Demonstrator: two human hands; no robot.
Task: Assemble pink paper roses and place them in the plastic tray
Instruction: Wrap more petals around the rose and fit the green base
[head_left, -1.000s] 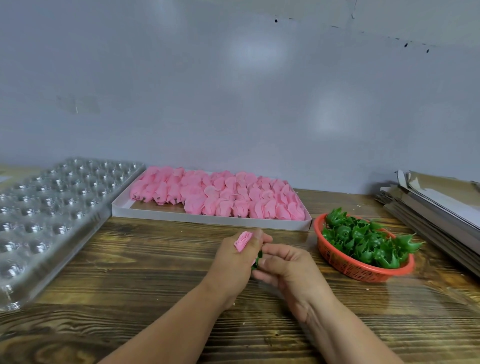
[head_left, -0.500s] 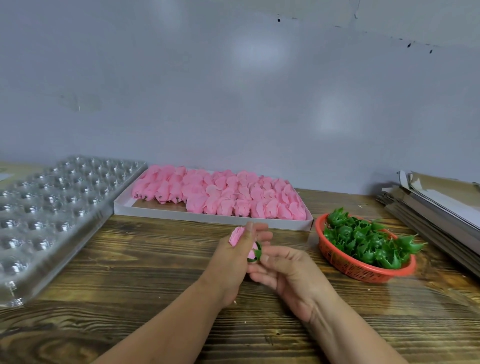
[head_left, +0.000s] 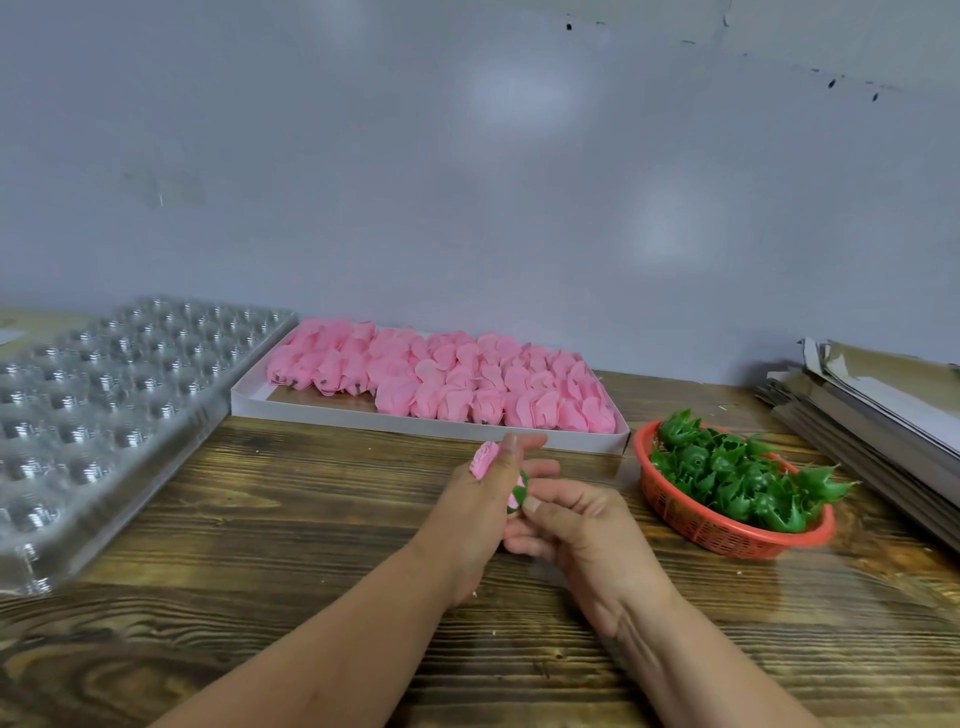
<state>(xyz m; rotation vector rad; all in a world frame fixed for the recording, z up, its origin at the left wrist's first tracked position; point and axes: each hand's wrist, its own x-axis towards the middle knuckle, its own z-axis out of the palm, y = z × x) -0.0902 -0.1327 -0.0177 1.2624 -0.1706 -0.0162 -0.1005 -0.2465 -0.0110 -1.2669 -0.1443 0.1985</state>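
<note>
The left hand (head_left: 480, 499) is holding a pink paper rose (head_left: 485, 459) in its grip, with the fingers curling round it and the petals poking out above the thumb. The right hand (head_left: 576, 525) is meeting it just to the right, and its fingertips are pinching the green leafy cup (head_left: 520, 486) that is sitting against the bottom of the rose. Both hands are hanging a little above the wooden counter (head_left: 291, 519). Just behind the grip, a flat white box (head_left: 415, 423) is lying on the counter, and rows of loose pink rose heads (head_left: 447, 379) are filling it. Off to the right of the grip, a red basket (head_left: 691, 525) is holding a heap of green cups (head_left: 737, 475). Far to the left of the grip, the clear plastic tray (head_left: 114, 395) is lying with its round pockets facing up. Past the basket on the far right, a stack of flat cardboard sheets (head_left: 883, 405) is resting.
</note>
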